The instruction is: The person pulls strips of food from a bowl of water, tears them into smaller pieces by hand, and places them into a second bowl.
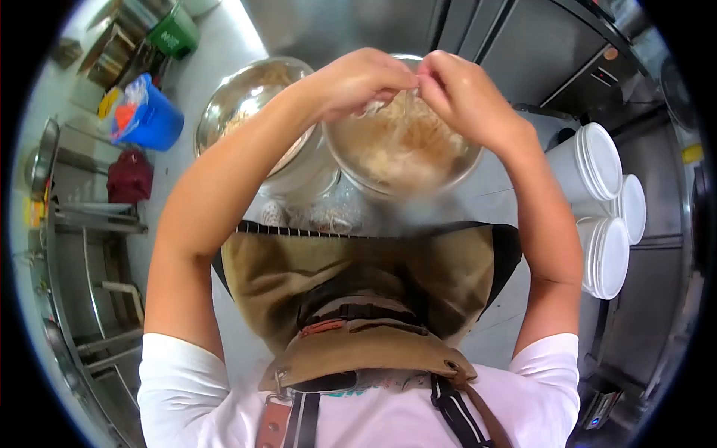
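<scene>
i'm holding left hand [364, 84] and right hand [463, 93] together, pinching a pale strip [371, 110] above steel bowl [346, 166], likely so bits are landing inside its rim.

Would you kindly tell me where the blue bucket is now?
In the head view, the blue bucket is at left, between the green bin and the dark red bundle.

From above: a person's left hand [357, 84] curls over a pale scrap [373, 110], meeting the bent fingers of the right hand [464, 93] near the far edge of a metal bowl [357, 180] of blurred, pale-brown shreds [403, 145]. A second metal bowl [216, 112] sits beside its left edge.
</scene>
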A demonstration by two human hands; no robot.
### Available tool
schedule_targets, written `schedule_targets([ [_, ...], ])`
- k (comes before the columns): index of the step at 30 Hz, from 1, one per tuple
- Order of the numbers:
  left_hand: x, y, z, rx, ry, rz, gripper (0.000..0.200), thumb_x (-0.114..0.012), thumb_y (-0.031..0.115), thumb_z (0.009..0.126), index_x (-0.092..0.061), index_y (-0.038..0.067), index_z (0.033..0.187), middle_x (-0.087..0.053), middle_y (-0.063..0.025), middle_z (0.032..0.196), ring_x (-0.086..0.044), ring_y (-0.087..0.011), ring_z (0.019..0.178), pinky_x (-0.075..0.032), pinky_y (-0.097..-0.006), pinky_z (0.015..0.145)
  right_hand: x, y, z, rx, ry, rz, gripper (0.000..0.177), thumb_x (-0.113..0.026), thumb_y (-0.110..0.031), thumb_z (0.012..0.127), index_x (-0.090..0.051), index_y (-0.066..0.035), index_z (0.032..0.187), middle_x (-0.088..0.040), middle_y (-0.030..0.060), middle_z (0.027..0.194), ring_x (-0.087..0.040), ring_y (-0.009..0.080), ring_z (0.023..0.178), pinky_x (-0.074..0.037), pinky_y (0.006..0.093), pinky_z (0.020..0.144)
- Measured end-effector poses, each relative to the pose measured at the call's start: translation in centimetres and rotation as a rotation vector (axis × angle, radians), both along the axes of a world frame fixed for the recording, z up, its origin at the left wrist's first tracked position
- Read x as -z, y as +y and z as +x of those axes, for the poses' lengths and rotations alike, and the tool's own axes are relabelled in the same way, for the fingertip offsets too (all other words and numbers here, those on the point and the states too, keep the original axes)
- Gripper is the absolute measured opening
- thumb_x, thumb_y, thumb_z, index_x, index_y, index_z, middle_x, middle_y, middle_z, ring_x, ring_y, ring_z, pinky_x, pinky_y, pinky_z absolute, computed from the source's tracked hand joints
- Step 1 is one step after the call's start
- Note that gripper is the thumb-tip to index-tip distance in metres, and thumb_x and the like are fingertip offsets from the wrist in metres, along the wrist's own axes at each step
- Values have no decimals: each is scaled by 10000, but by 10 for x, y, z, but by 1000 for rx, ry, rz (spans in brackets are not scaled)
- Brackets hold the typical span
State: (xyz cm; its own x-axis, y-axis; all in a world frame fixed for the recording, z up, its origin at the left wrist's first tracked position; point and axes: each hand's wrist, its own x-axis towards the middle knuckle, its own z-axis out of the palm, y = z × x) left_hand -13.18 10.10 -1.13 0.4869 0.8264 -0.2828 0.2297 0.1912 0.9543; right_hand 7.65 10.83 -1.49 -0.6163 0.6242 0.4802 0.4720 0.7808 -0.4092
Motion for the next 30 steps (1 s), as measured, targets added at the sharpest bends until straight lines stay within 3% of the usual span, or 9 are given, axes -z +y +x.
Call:
schedule_targets([
  [2,6,0,-1,3,116,85,231,-618,294,887,-701,81,920,-494,65,659,-396,-26,583,-259,-209,454,0,-2,-1,15,-93,-24,152,-568,-137,872,-579,14,880,-616,218,842,-600,387,771,-475,428,678],
  [5,24,6,-6,64,172,322,262,-596,289,899,-706,52,920,-562,47,711,-458,-50,633,-354,-230,532,9,-1,-6,-52,-52,-109,119,-580,-79,872,-598,33,907,-625,155,813,-596,296,653,-475,346,610],
  [11,23,1,-16,105,363,456,281,-572,265,905,-688,20,978,-595,-43,704,-517,-125,666,-431,-299,624,17,2,-19,-97,-124,-24,113,-608,-77,848,-633,33,854,-618,173,717,-608,238,608,-482,323,582],
  [14,27,-1,-19,172,453,594,270,-563,237,902,-668,2,985,-607,-140,698,-541,-193,649,-449,-342,641,23,3,-26,-82,-161,2,122,-633,-92,819,-632,29,837,-593,174,654,-587,216,556,-472,321,548],
  [17,48,-4,-17,96,323,786,252,-557,215,898,-651,-15,938,-609,-205,720,-553,-259,627,-454,-385,637,30,3,-32,-51,-59,-43,119,-638,-125,779,-650,-6,785,-605,189,661,-581,347,586,-477,406,576],
  [20,42,-14,-20,78,316,814,274,-514,216,877,-635,-20,808,-599,-260,759,-563,-431,726,-455,-467,676,33,0,-34,22,-32,-242,131,-646,-136,753,-630,-7,744,-589,162,626,-559,269,539,-463,367,543],
  [23,47,-12,-29,170,328,867,241,-552,204,900,-628,-25,900,-596,-208,702,-557,-257,602,-453,-395,608,43,-4,-36,38,-16,-246,151,-653,-150,751,-617,-5,731,-570,135,600,-525,197,518,-443,332,519],
  [26,46,-13,-38,268,352,722,237,-554,207,896,-626,-19,892,-576,-188,681,-548,-228,594,-451,-381,598,56,-5,-37,-19,10,-190,124,-627,-95,769,-591,8,709,-501,21,546,-433,52,535,-366,243,480],
  [30,34,-29,-62,115,204,522,254,-552,214,884,-614,-29,849,-561,-180,677,-531,-214,577,-452,-368,595,75,11,-7,131,3,-297,100,-612,-60,793,-607,15,726,-571,34,621,-497,59,588,-414,252,516],
])
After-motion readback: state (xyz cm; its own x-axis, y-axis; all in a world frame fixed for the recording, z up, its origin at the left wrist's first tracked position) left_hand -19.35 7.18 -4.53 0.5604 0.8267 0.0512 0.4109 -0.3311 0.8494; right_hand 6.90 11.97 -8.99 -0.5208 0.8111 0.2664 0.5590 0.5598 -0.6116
